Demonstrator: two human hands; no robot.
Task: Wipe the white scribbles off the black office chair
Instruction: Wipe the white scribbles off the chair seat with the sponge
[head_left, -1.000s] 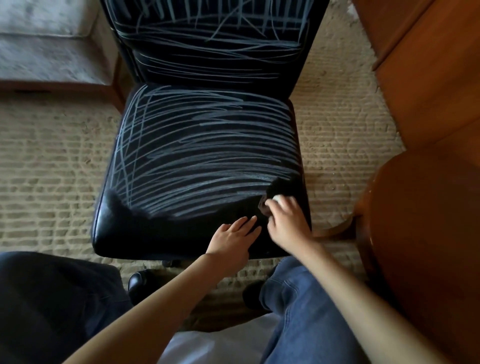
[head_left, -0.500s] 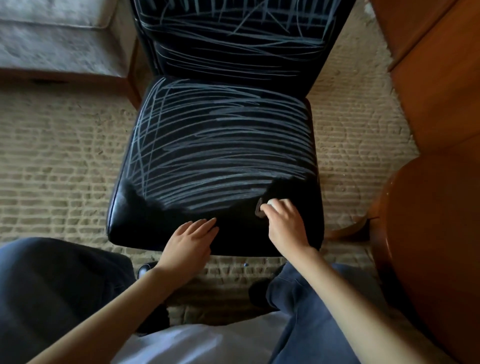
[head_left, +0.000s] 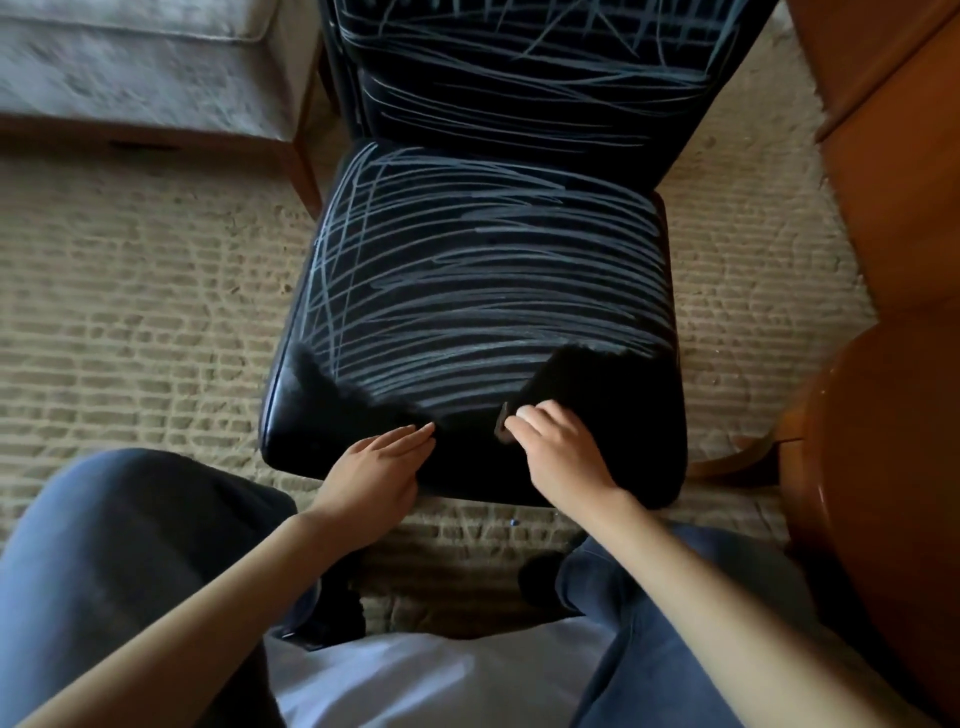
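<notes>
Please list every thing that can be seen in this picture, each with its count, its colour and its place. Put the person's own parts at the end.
office chair: one, black, centre, seat facing the person.
scribbles: many, white, over the backrest and most of the seat; the front strip is wiped clean.
wiping pad: one, dark grey, on the front right of the seat under the fingers; exact kind unclear.
carpet: one, beige, ribbed, under the chair.
sofa: one, grey with a wooden base, top left.
wooden furniture: brown-orange, along the right edge.
left hand: one, flat on the front edge of the seat.
right hand: one, pressing the wiping pad.
legs: two, in blue jeans, bottom.
</notes>
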